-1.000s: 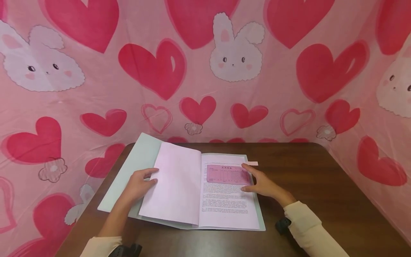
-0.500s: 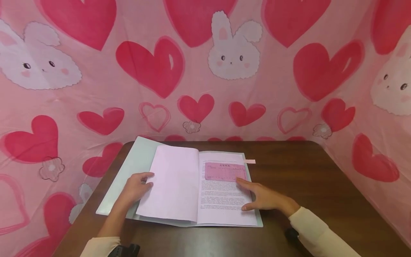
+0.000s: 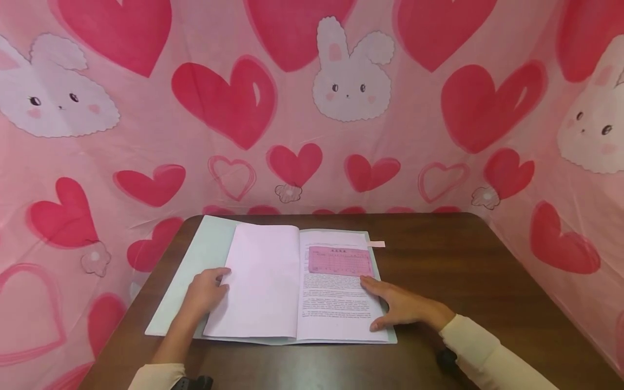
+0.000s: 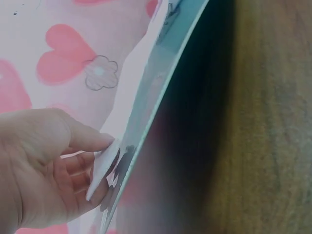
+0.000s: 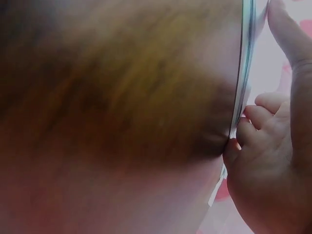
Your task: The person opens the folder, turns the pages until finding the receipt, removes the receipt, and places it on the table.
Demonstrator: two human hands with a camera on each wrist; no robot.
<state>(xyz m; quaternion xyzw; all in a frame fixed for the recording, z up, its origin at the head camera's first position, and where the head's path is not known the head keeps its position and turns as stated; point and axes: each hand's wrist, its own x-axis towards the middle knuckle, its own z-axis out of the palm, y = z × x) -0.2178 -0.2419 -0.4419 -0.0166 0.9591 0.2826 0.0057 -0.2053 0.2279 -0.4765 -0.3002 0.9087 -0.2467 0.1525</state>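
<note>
An open pale-green folder lies on the table, holding white paper sheets. My left hand pinches the outer edge of the blank left-hand page; the left wrist view shows that page edge between thumb and fingers, raised off the green cover. My right hand rests on the right edge of the printed page, thumb and fingers spread. Just above its fingertips lies a pink printed slip on that page. In the right wrist view the right hand meets the folder's edge.
A small pale-pink tab sticks out from the folder's upper right side. The brown wooden table extends to the right and in front. A pink curtain with hearts and rabbits hangs behind and at both sides.
My right hand has slid down the page's right edge, off the pink slip, which shows whole now. My left hand keeps its pinch on the left page, which has settled slightly lower.
</note>
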